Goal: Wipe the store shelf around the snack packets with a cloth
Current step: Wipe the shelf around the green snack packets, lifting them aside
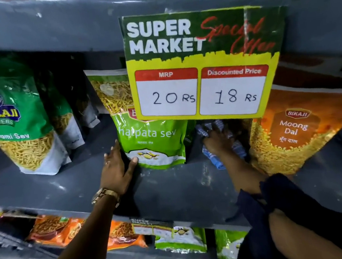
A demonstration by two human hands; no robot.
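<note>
A grey shelf board runs across the view at chest height. A light green "Chatpata sev" packet stands upright on it, and my left hand grips its lower left corner, thumb on the front. To its right my right hand presses a blue-and-white checked cloth flat on the shelf, in the gap between the green packet and an orange "Moong Dal" packet. Part of the cloth is hidden under a hanging price card.
A green and yellow "Super Market" price card hangs from the shelf above, covering the packet tops. A dark green Balaji sev packet stands at the left with more behind it. Orange and green packets fill the shelf below.
</note>
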